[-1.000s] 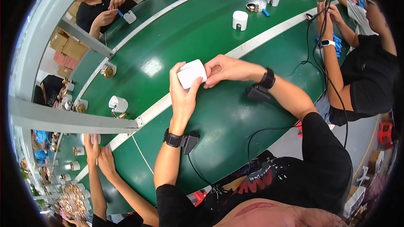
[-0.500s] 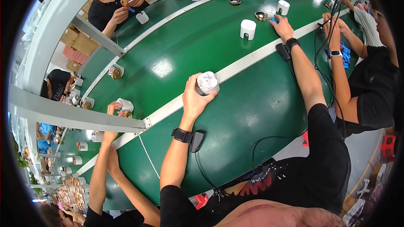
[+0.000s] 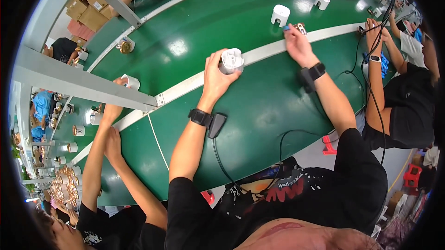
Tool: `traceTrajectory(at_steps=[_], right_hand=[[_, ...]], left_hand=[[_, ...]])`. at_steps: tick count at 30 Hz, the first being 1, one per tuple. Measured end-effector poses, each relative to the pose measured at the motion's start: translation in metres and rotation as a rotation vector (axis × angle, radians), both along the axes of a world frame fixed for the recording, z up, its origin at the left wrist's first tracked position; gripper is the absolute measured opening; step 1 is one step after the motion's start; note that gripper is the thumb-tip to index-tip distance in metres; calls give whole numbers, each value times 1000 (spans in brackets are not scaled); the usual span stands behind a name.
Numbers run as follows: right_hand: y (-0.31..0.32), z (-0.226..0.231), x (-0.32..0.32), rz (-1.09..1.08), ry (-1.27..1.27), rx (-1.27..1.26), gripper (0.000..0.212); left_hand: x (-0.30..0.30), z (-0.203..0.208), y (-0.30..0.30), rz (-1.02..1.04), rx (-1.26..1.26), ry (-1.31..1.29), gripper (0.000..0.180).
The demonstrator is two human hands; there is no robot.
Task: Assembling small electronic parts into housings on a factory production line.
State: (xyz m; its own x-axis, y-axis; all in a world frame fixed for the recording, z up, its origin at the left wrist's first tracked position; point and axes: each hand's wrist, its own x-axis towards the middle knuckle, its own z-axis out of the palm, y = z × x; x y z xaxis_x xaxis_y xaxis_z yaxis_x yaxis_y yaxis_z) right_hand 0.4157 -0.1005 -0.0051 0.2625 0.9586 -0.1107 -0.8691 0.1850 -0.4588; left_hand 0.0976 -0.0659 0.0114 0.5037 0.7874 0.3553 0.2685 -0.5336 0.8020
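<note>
My left hand is wrapped around a white ribbed plastic housing at the pale strip along the belt's near side. Moulded recesses show in the housing's upturned end. Over the strip to the right, my right hand is closed on a small blue cylinder, which looks like a battery. A gold and metal part sits at the same fingers, partly hidden by them. Just beyond stands a white notched housing, apart from the hand. Another notched housing is farther right.
A grey metal post crosses the left side. Black cables hang at the right, and a cable runs from my left wrist device. A co-worker's arms are at left, another's at right. Gold parts are piled lower left.
My right hand has drawn back toward me with the blue cylinder and the gold part, off the green belt. My left hand keeps its grip on the housing. The view has shifted slightly.
</note>
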Motion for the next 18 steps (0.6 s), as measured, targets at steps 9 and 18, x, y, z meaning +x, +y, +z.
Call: traceTrajectory(at_steps=[9, 18], right_hand=[[-18, 33, -139, -216, -1030, 189, 13], [-12, 53, -131, -227, -1627, 381, 12]], left_hand=[[1, -6, 1, -124, -155, -181, 69], [-4, 5, -2, -151, -83, -85, 69]])
